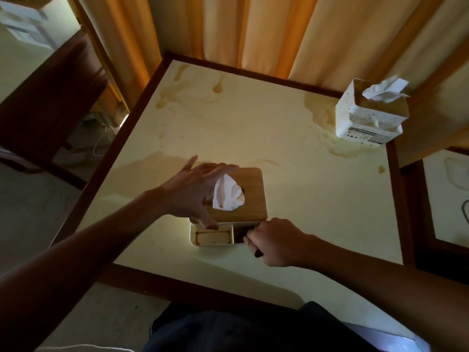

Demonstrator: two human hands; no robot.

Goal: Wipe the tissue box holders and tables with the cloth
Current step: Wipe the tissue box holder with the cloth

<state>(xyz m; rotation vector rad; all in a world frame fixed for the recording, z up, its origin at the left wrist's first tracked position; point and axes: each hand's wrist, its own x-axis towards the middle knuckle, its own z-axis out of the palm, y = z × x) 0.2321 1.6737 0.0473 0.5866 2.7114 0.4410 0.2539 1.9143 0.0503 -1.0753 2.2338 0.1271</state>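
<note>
Beside the speckled tissue box point(371, 115), left hand point(193, 191) spread, right hand point(272, 243) gripping holder point(215, 243).

Right hand point(272, 243) hides holder point(203, 243) corner; cloth unseen.

The room is dim. Soft light comes through the orange curtains point(253, 29) at the back and shines on the table point(253, 128) top. The arms look dark (almost like shadows). The edges bend and look blurry.
</note>
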